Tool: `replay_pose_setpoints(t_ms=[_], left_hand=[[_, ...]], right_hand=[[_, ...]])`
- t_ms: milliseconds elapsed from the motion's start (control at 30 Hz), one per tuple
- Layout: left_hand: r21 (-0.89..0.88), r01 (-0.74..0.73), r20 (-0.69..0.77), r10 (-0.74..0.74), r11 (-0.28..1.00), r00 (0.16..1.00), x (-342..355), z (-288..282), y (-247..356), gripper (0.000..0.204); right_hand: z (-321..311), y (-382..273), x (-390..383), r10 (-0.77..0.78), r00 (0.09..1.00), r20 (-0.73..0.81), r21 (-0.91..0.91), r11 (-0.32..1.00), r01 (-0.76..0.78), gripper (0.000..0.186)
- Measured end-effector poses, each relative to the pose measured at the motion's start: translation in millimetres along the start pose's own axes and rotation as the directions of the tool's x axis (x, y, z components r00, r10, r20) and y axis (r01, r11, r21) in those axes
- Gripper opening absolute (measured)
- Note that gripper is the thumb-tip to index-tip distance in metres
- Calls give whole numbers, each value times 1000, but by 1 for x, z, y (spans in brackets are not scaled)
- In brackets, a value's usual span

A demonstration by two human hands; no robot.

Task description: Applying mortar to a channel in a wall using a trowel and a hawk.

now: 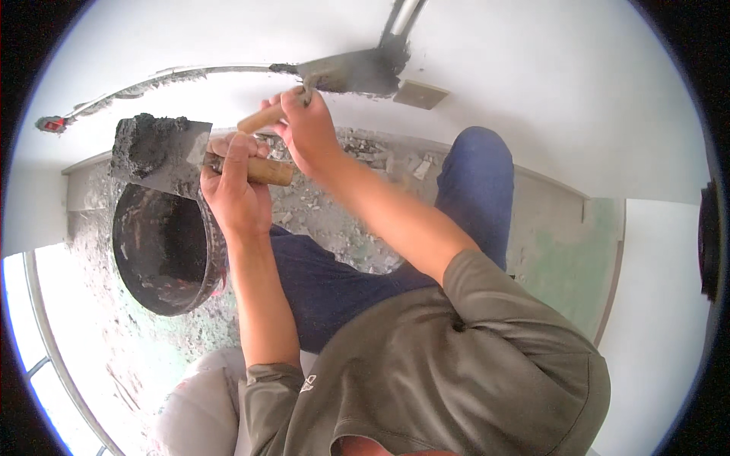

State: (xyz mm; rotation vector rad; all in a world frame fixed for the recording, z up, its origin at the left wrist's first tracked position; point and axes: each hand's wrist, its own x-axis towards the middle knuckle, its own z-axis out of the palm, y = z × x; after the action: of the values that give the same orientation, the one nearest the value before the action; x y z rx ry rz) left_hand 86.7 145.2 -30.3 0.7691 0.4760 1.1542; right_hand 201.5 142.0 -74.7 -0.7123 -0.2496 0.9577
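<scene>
Mortar (144, 148), dark and lumpy, lies along the left edge of a flat plate (187, 146) above a round, crusted bucket (205, 266) with a dim interior. The left hand (236, 182) clamps its grip on the plate's wooden handle (271, 172), the right hand (310, 133) on a trowel (261, 119).

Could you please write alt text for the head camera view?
A person's left hand holds a flat plate loaded with dark mortar above a round bucket, while the right hand holds a wooden-handled trowel near a dark patch on the white wall. Rubble lies on the floor below.
</scene>
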Motion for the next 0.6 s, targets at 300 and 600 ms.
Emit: replay_pose_setpoints(t_ms=[300, 600], left_hand=[[10, 21, 5, -21, 1000, 1000, -4, 4, 0, 16], [4, 11, 61, -11, 1000, 998, -5, 7, -2, 11]], right_hand=[[2, -2, -6, 166, 986, 32, -38, 986, -165, 18], [-6, 2, -2, 113, 993, 22, -71, 991, -111, 17]])
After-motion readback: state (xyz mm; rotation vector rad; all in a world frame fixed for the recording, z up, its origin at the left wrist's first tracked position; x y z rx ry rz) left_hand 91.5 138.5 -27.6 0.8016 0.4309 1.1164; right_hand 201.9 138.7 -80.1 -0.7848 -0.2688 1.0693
